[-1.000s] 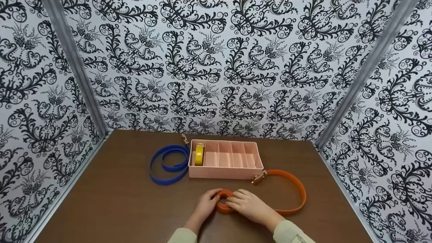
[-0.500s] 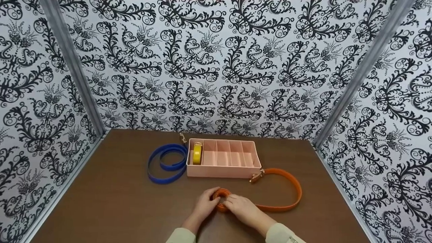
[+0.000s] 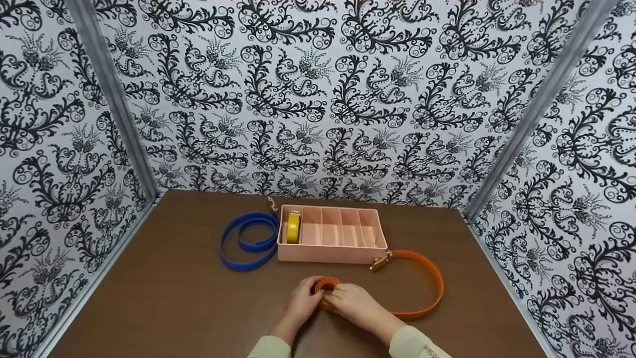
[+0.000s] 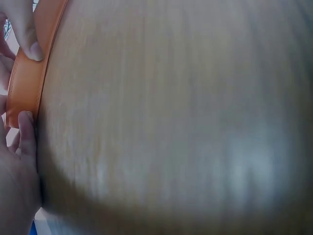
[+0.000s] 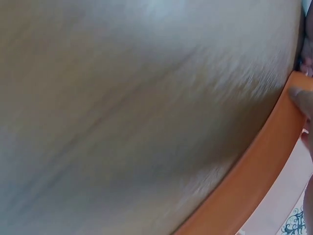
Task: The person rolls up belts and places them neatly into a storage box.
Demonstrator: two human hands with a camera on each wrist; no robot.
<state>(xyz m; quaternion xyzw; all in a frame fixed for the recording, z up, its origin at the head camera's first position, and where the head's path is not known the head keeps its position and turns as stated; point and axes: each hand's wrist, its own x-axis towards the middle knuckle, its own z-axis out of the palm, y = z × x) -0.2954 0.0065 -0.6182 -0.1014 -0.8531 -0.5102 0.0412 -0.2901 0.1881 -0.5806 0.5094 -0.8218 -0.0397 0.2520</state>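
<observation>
An orange strap (image 3: pixel 326 282) with stitched edges is wound into a coil standing on its edge on the table. My left hand (image 3: pixel 300 299) holds the coil from the left, thumb and fingers around its wall. From the right, my right hand (image 3: pixel 358 306) pinches the coil's side, covering part of it. The unrolled length curves out in a wide loop to the right, ending in a gold-coloured clasp (image 3: pixel 381 260) by the tray. In the right wrist view, a thumb presses the orange band (image 5: pixel 254 176). In the left wrist view, fingers of both hands grip the strap (image 4: pixel 27 85).
Behind the hands stands a pink tray (image 3: pixel 323 254) with several compartments. Its leftmost one holds a rolled yellow strap (image 3: pixel 293 229). Left of the tray lies a loosely coiled blue strap (image 3: pixel 238 264) with a metal clip (image 3: pixel 272 204). Patterned walls (image 3: pixel 318 124) enclose the brown table (image 3: pixel 189 308).
My right hand has shifted slightly left over the coil, its fingers drawing in closer. The loose orange loop has become a little smaller. Tray, yellow strap and blue strap stay put.
</observation>
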